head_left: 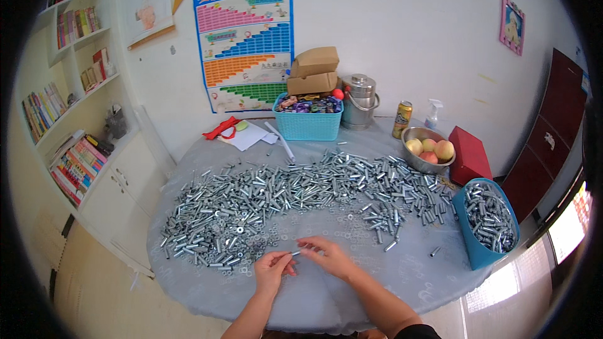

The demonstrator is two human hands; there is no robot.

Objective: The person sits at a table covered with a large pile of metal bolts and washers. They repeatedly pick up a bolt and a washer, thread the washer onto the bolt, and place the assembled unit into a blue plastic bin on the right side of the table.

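Both hands meet at the near edge of the round desk (408,276), which is covered in a grey cloth. The left hand (273,269) and the right hand (326,256) each pinch one end of a single small metal bolt (295,253) between thumb and fingertips, holding it level just above the cloth. Whether a washer already sits on the bolt is too small to tell. Just beyond the hands lies a scatter of flat washers (251,248), and behind that a broad heap of bolts and sleeves (295,191) stretches across the desk. A blue bin (480,248) at the right edge holds more of the same metal pieces. By my reading, the step in hand is assembly: fitting a washer or nut onto one bolt. The next move seems to call for a steady hold with one hand while the other turns or slides the small part on, keeping the bolt level so that nothing slips off.
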